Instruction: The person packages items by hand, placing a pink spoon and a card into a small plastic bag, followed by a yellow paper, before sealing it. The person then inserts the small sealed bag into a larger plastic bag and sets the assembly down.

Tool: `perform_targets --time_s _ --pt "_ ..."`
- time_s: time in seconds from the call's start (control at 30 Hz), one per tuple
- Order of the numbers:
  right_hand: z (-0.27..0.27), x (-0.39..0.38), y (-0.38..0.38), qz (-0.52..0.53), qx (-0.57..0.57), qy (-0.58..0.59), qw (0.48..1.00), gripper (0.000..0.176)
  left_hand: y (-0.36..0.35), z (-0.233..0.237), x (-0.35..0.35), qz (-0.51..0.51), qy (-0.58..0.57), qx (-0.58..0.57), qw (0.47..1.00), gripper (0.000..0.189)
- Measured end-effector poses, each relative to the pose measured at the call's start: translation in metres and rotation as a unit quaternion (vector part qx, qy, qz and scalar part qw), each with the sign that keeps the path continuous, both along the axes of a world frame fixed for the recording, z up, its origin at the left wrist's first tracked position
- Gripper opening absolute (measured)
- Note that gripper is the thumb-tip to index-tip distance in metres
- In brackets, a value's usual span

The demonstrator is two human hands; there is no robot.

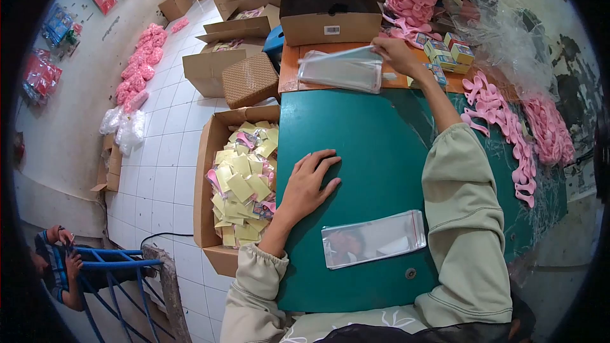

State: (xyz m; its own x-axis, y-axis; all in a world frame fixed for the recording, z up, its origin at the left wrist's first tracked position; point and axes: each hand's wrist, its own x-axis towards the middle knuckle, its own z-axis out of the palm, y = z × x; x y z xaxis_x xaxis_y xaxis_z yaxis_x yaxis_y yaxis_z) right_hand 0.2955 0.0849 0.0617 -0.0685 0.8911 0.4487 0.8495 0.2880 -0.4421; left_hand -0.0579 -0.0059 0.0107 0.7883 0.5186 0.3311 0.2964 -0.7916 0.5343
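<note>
My left hand (310,184) lies flat on the green tabletop (356,133) near its left edge, fingers spread and holding nothing. Stretched out to the far side, my right hand (395,56) pinches the end of a clear plastic bag (346,55), raised slightly over a stack of clear bags (343,76) on the orange surface. Nearer to me, between my forearms, rests another stack of clear bags (373,239) with a red strip along its right end.
Pink plastic spoons (502,114) lie along the right side, by small yellow boxes (448,54). An open carton (330,25) stands at the back. Left of the table, a box (210,216) holds yellow-carded packets. A person (60,267) is at the lower left beside blue rails.
</note>
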Motion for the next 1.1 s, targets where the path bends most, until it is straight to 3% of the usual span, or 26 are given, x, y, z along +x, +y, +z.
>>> perform_targets --time_s 0.1,0.2,0.23,0.33,0.37,0.47,0.67,0.77,0.9,1.1 --pt "0.021 -0.006 -0.004 0.023 0.061 -0.042 0.997 0.014 0.002 -0.001 -0.001 0.001 0.011 -0.005 1.000 0.039" --pt "0.037 -0.017 -0.015 0.028 0.063 -0.084 0.994 0.014 0.015 -0.004 0.001 -0.028 -0.078 -0.175 0.981 0.039" --pt "0.043 -0.023 -0.023 0.017 0.068 -0.100 0.992 0.012 0.019 -0.004 0.002 -0.010 -0.079 -0.346 0.935 0.042" --pt "0.047 -0.055 -0.057 -0.022 0.079 -0.154 0.985 0.008 0.025 0.008 0.017 -0.010 -0.234 -0.614 0.754 0.051" --pt "0.045 -0.070 -0.072 -0.038 0.079 -0.177 0.980 0.007 0.028 0.008 0.024 -0.009 -0.266 -0.660 0.702 0.061" --pt "0.030 -0.098 -0.108 -0.022 0.080 -0.221 0.972 0.010 0.036 0.004 0.041 0.052 -0.312 -0.735 0.600 0.059" --pt "0.003 -0.099 -0.129 0.018 0.128 -0.192 0.973 0.016 0.036 -0.003 0.047 0.074 -0.335 -0.685 0.643 0.054" --pt "0.004 -0.096 -0.136 0.027 0.142 -0.185 0.972 0.020 0.036 -0.003 0.040 0.078 -0.348 -0.679 0.641 0.057" --pt "-0.002 -0.098 -0.151 0.053 0.155 -0.207 0.965 0.023 0.036 0.003 0.037 0.122 -0.374 -0.702 0.594 0.059" --pt "-0.012 -0.095 -0.171 0.108 0.157 -0.244 0.951 0.025 0.037 -0.011 0.028 0.143 -0.350 -0.668 0.641 0.041"
